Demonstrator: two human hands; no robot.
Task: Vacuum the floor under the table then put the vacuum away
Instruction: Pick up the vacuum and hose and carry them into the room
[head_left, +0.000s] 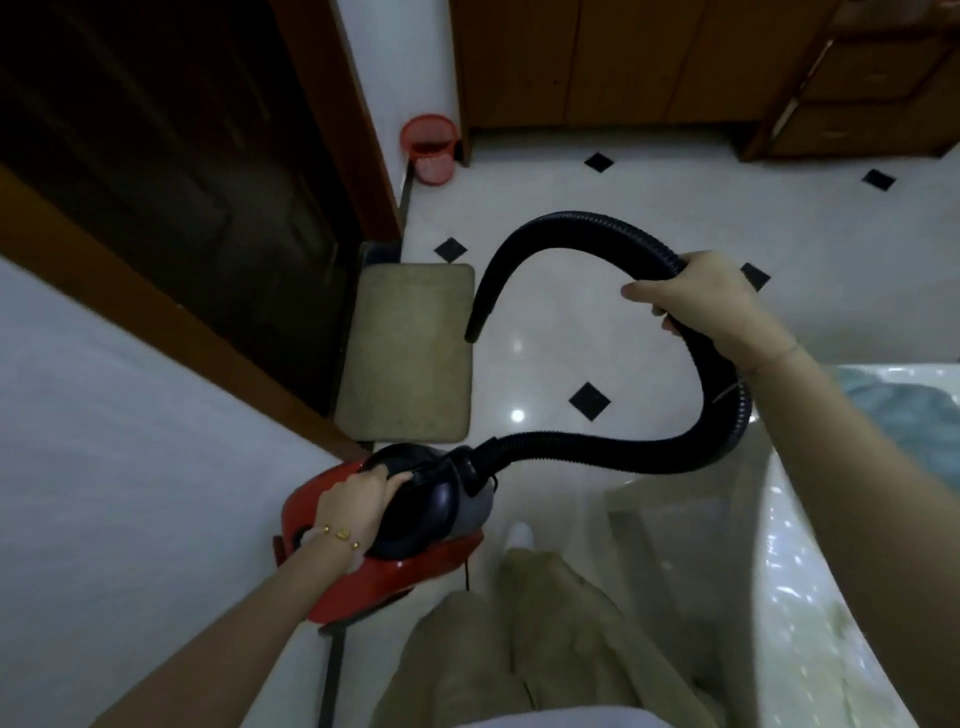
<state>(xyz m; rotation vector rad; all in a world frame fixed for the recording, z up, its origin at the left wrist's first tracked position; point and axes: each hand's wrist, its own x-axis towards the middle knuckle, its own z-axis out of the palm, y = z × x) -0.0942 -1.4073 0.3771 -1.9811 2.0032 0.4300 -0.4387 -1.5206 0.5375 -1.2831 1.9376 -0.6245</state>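
Note:
A small red and black vacuum (415, 558) hangs above the floor at the lower middle of the view. My left hand (356, 501) grips the black handle on top of it. Its black ribbed hose (597, 452) loops out to the right, up and back left, and ends in a tapered nozzle (480, 306) that points down over the tiles. My right hand (696, 296) is closed around the hose near the top of the loop. A table (852, 545) with a shiny white cover shows at the right edge, beside my right forearm.
A beige mat (410, 353) lies before a dark wooden door (171, 171) at left. A red mesh bin (430, 148) stands in the far corner beside wooden cabinets (623, 67). The floor (597, 171) has white tiles with black diamonds. My legs in beige trousers (519, 649) are below.

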